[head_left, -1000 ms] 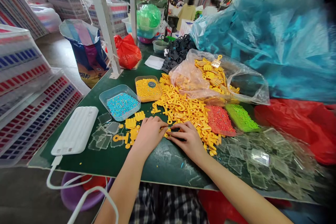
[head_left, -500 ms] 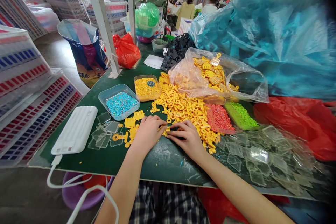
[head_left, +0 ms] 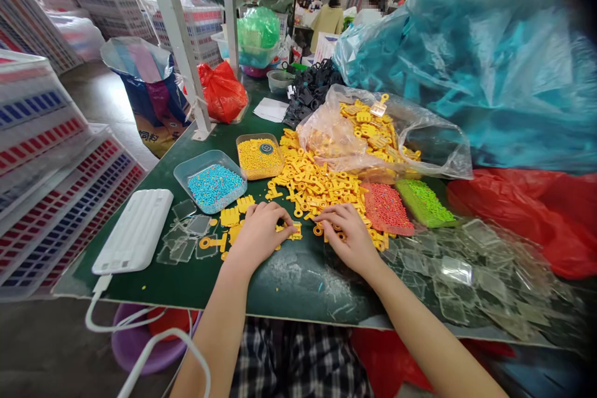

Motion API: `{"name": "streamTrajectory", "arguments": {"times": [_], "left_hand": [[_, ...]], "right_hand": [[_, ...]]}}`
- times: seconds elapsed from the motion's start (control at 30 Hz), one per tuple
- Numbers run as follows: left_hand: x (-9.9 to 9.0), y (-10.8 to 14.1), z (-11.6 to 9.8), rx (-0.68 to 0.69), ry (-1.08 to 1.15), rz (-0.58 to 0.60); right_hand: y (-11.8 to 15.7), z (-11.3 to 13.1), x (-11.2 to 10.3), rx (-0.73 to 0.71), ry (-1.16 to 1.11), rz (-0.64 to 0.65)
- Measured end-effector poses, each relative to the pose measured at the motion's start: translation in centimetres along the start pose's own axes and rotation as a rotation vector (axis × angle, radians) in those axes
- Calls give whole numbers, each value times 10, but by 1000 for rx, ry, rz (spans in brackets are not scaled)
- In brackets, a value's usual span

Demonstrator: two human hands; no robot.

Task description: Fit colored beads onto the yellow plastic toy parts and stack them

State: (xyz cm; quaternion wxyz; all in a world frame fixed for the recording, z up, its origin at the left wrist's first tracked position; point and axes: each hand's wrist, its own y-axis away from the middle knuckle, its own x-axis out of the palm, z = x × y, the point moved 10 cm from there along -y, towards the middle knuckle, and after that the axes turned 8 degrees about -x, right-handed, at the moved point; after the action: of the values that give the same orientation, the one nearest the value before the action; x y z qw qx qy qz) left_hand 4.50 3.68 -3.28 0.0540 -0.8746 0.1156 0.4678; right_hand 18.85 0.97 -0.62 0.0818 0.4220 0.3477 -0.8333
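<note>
My left hand pinches a small yellow plastic piece between thumb and fingertips, just above the green tabletop. Specks of red and blue show on that piece, too small to make out fully. To its right, my right hand is spread at the near edge of a heap of yellow plastic parts; its fingers are stretched and I see nothing held in them. Several flat yellow pieces lie beside my left hand, some partly hidden behind it.
Blue beads, yellow beads, red beads and green beads fill shallow trays. Clear plastic plates are strewn at right. A white power bank lies at left. Behind are a bag of yellow parts and black parts.
My right hand has come away from the yellow piece and moved right, to the heap's edge. My left hand still has the piece, which is now more visible.
</note>
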Motion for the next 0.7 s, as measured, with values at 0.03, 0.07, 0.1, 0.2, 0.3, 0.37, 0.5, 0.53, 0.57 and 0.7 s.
{"name": "streamTrajectory", "arguments": {"times": [0.03,0.07,0.1,0.2,0.3,0.37,0.5,0.53,0.57,0.7], "left_hand": [[1,0,0,2,0,5],[2,0,0,4,2,10],[3,0,0,6,4,15],[5,1,-1,10,17,21],[3,1,-3,-1,33,13],[1,0,-2,-24,38,14],[1,0,1,-45,7,26],[1,0,0,-30,4,25],[2,0,-1,-13,3,23],[3,0,-1,-4,-4,28]], "right_hand": [[-1,-4,-4,12,12,1],[-1,-7,-7,20,25,13],[-1,-10,-9,28,39,31],[-1,-17,-12,50,76,80],[0,-23,-17,70,96,86],[0,-26,-23,82,99,60],[-2,-23,-41,67,41,-53],[-1,-20,-47,53,10,-92],[0,-17,-55,46,-21,-138],[20,-16,-91,115,-70,-321]]}}
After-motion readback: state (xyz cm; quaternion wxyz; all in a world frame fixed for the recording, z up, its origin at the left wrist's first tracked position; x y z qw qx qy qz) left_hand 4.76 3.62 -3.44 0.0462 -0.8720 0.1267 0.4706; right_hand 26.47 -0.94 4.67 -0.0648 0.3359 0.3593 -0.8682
